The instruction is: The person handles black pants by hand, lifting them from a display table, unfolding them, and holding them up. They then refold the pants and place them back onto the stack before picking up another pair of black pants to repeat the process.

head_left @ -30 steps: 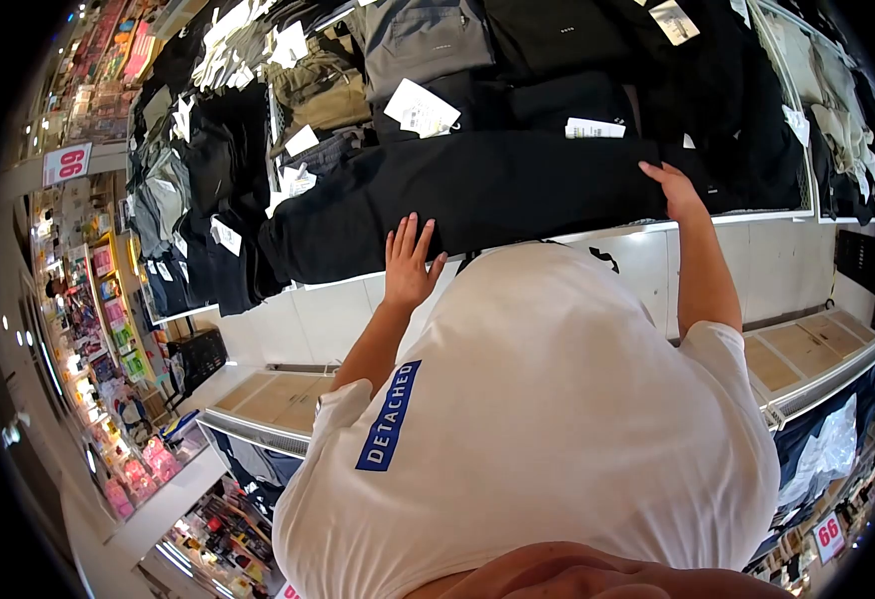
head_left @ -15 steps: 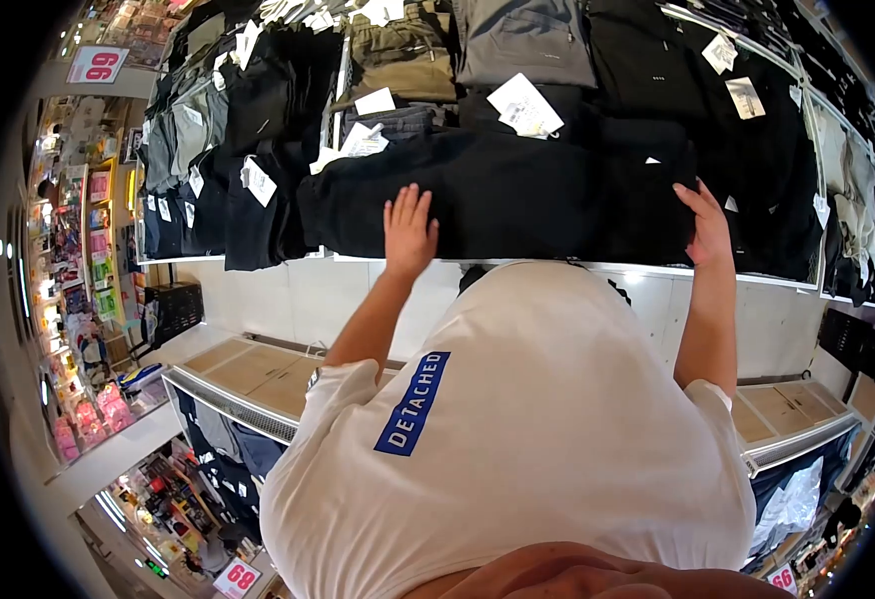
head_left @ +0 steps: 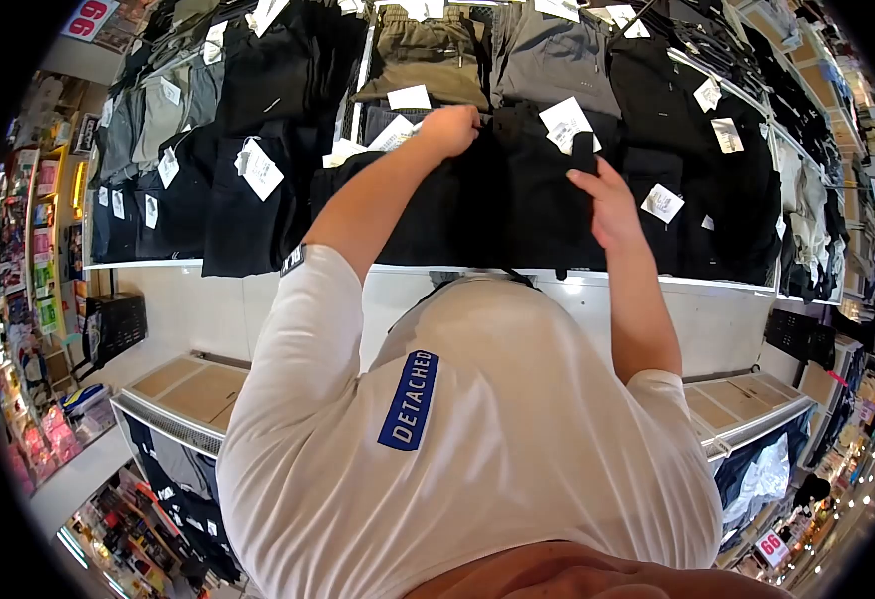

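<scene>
A pair of black trousers (head_left: 537,205) lies across the front of the display, partly folded. My left hand (head_left: 449,133) reaches over its far edge, fingers curled down onto the black cloth; the fingertips are partly hidden. At the right side of the garment, my right hand (head_left: 609,205) pinches a raised black fold between thumb and fingers. Just beyond the hands lie a stack of brown trousers (head_left: 426,60) and a stack of grey trousers (head_left: 557,62). A white paper tag (head_left: 565,124) rests beyond the cloth, between my two hands.
Stacks of black trousers with a white tag (head_left: 258,170) stand on the left, and more black trousers (head_left: 732,190) on the right. The white shelf edge (head_left: 408,270) runs close to my body. Black baskets (head_left: 116,324) sit lower down at both sides.
Both hands have left the flat-lying black trousers' near face. My left hand has moved to the far edge, and the right hand inward with a fold lifted. The view has shifted slightly.
</scene>
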`<state>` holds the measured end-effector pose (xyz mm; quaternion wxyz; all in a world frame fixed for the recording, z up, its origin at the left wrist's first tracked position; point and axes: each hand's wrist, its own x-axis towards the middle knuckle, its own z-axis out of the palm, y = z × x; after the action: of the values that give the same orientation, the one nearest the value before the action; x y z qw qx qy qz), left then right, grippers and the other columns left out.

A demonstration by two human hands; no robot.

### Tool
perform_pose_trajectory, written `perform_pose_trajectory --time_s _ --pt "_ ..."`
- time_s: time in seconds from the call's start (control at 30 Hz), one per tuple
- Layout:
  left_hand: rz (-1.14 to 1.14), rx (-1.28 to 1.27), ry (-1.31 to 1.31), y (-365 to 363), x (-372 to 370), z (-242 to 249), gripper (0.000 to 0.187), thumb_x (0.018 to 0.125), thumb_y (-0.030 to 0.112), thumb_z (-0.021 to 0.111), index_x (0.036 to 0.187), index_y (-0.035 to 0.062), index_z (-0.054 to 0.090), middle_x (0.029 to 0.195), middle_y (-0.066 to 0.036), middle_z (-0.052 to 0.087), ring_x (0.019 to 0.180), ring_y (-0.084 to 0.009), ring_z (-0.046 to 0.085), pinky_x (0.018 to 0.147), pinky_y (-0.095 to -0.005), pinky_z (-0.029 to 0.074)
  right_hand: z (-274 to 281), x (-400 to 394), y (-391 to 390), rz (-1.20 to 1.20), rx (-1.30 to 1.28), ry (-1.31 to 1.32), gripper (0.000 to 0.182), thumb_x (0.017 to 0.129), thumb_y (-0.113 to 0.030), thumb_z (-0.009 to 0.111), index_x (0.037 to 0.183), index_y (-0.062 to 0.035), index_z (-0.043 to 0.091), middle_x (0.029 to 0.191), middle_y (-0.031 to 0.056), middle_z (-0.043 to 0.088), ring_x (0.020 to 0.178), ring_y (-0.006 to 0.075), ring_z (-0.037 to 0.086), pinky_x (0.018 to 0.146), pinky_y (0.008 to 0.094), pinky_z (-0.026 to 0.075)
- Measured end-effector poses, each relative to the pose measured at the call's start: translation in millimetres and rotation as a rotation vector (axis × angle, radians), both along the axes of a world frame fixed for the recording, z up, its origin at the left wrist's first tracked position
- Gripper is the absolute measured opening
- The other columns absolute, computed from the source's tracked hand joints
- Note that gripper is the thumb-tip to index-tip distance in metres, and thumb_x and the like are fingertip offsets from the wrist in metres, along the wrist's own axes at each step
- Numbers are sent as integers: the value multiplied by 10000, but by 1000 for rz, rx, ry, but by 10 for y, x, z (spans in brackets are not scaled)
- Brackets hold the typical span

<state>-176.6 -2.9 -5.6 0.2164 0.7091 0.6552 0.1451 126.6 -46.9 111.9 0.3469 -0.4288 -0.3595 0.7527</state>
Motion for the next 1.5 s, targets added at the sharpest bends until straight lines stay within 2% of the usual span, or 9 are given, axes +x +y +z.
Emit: perform_pose_trajectory --time_s 0.23,0.47,0.7,0.8,0.87,1.0,1.1,1.3,1.5 --pt "212 343 -222 -121 -152 67 226 877 135 673 1099 94 688 983 -141 715 919 -327 692 819 -420 544 -540 -915 -262 244 138 -436 792 888 -140 744 1542 7 323 962 70 672 794 136 630 684 272 526" --pt "240 141 -497 -1848 -240 42 219 927 91 646 1139 50 686 971 -125 706 812 -240 690 761 -338 553 -948 -556 -489 140 322 -555 396 932 -122 686 1308 -33 601 925 59 706 798 125 663 750 269 530" --pt "262 -209 -519 -1963 37 -142 375 918 278 689 1175 6 684 958 -185 728 889 -299 718 815 -382 560 -1275 885 -496 -402 715 -1342 359 919 -92 655 1268 -14 626 1159 138 655 1097 257 636 992 374 491" --pt "176 -174 -455 -1781 221 -238 432 915 303 692 1201 -21 666 947 -202 724 892 -321 715 814 -391 558 -1480 1295 -361 -415 358 -1258 402 920 -225 704 1267 -37 631 1089 116 680 1081 241 638 944 389 493" --pt "114 -314 -478 -1689 347 -326 481 912 326 694 1222 -39 649 1022 -214 719 929 -332 708 829 -393 558 -1294 1338 -354 -366 -261 -727 457 891 -351 753 1246 -81 653 905 35 647 893 180 614 883 372 476" --pt "-45 -289 -354 -1697 304 -225 466 912 307 686 1224 -37 645 1120 -243 683 1019 -371 668 924 -418 526 -1258 1499 -291 -217 -166 -836 494 843 -351 809 1243 -107 652 743 -68 442 681 94 407 748 314 370" --pt "227 -215 -560 -1911 35 50 383 873 224 700 1171 -14 665 1113 -225 678 1078 -378 637 981 -435 495 -1150 1427 -330 -289 -191 -749 504 843 -329 810 1264 -113 637 803 -56 528 722 92 453 751 315 369" --pt "586 432 133 -2413 -1035 43 532 791 165 713 1284 6 589 1361 -247 555 1252 -443 521 1073 -492 424 -1170 1341 -303 -162 130 -989 513 892 -227 755 1309 21 590 1107 64 673 1028 163 605 910 293 457" --pt "839 -233 -227 -2422 -1534 -34 716 858 358 725 1395 -54 494 1301 -298 615 1189 -433 610 1054 -427 460 -1198 1330 -220 -248 124 -961 499 879 -248 767 1269 32 628 1091 102 700 1014 201 637 916 300 487"
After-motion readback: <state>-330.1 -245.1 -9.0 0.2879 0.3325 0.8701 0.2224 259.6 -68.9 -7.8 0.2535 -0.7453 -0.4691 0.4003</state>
